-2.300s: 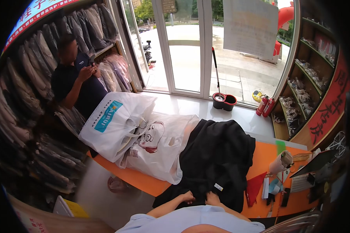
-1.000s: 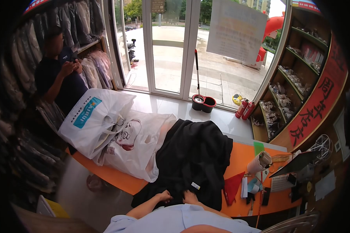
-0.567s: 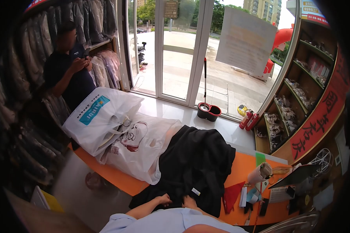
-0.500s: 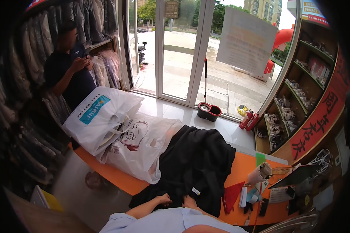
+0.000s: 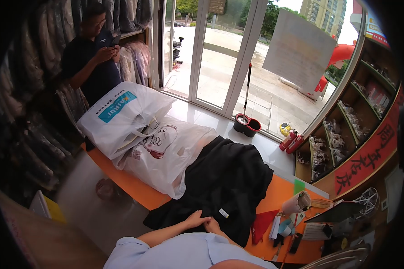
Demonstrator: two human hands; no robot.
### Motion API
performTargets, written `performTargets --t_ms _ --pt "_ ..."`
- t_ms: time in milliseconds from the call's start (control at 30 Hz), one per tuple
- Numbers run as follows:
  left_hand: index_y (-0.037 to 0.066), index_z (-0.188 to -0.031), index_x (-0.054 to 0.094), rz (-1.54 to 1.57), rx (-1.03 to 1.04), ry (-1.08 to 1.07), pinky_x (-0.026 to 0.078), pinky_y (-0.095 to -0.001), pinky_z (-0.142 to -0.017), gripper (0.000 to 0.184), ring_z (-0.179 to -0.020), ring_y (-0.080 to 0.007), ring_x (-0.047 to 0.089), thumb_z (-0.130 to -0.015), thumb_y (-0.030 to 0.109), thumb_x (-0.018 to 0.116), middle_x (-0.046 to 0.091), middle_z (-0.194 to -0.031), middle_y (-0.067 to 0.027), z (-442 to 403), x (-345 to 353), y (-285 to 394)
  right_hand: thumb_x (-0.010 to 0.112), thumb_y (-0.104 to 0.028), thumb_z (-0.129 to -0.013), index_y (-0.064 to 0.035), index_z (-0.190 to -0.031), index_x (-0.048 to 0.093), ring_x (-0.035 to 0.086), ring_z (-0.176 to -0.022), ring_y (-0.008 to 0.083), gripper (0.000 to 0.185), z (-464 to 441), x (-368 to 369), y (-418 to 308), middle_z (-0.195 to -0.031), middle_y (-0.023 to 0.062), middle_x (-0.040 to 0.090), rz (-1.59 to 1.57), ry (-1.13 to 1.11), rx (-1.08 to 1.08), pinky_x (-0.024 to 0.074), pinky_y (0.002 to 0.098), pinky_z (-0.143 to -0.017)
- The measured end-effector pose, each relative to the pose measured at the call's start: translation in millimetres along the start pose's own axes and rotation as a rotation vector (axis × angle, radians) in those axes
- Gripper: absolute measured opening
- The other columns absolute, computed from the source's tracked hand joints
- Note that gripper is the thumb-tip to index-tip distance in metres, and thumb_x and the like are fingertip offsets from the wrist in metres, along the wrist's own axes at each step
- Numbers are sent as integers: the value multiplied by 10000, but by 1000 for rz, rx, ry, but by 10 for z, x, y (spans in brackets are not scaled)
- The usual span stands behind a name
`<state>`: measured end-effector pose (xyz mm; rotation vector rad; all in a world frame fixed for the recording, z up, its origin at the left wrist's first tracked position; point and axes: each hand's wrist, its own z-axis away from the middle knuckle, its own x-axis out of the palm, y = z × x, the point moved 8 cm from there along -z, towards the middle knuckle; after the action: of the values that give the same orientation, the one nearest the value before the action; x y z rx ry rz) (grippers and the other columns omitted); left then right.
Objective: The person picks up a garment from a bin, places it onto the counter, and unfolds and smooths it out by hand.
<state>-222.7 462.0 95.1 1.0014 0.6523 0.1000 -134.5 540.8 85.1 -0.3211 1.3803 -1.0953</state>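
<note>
A black garment lies bunched over the orange table, with a small white label on it. My left hand and my right hand meet at the garment's near side, just left of the label. Both hands look closed, fingertips together. Whatever is between them, if anything, is too small to make out. Beyond the garment sits a white plastic bag with a cartoon print, and a second white bag with a blue logo stands against it.
The orange table carries a red cloth, a paper-wrapped holder and small tools at right. Another person stands at the far left with a phone. A mop bucket and fire extinguishers stand near the glass door.
My hands, apart on the garment before, have come together beside the label. My left hand has moved up and right. The whole view has shifted and tilted slightly.
</note>
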Motion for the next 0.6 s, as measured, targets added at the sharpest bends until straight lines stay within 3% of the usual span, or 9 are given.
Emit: performTargets --t_ms 67,133,233,333,433,533,600 --pt "-81 -1032 557 19 17 60 491 -440 -823 603 -1006 -421 620 -835 479 656 625 -1061 -302 122 -47 125 518 -252 -899 -5 -1121 578 584 -1008 441 338 24 -55 -133 -1087 255 618 -26 16 -45 486 489 -847" --pt "-94 -1028 553 67 46 120 494 -438 -821 541 -1005 -420 621 -839 400 668 629 -1043 -303 138 -72 140 538 -293 -889 -9 -1151 571 566 -1076 414 387 16 -11 -164 -1160 242 593 -13 -48 -66 472 446 -905" --pt "-73 -1024 565 116 153 281 500 -441 -798 393 -965 -414 633 -856 277 627 641 -991 -294 170 -140 145 544 -283 -889 -10 -1117 573 574 -1054 410 356 34 7 -217 -1127 227 605 -56 -34 -117 473 448 -888" --pt "-28 -1073 580 103 48 181 507 -435 -772 366 -924 -419 636 -855 263 620 654 -950 -268 271 -223 285 559 -302 -884 -20 -1109 571 569 -1038 384 361 60 10 -223 -1096 201 606 -61 -61 -150 455 444 -871" --pt "19 -1076 579 103 78 288 502 -466 -749 313 -884 -419 632 -864 249 591 662 -905 -237 284 -306 201 603 -342 -846 -49 -1091 582 546 -1008 318 382 121 -202 -494 -1062 145 605 56 91 -349 377 421 -868" --pt "73 -1091 580 33 40 397 500 -498 -759 273 -891 -412 632 -876 242 576 669 -920 -218 359 -510 225 685 -257 -788 -57 -1057 613 567 -967 272 343 134 -410 -640 -1001 81 625 58 214 -463 386 392 -847" --pt "83 -1104 582 -57 65 437 507 -492 -760 272 -884 -401 638 -872 224 590 671 -932 -210 365 -613 243 695 -209 -772 -40 -1019 622 577 -939 274 308 115 -537 -761 -969 85 629 56 253 -489 416 383 -826"
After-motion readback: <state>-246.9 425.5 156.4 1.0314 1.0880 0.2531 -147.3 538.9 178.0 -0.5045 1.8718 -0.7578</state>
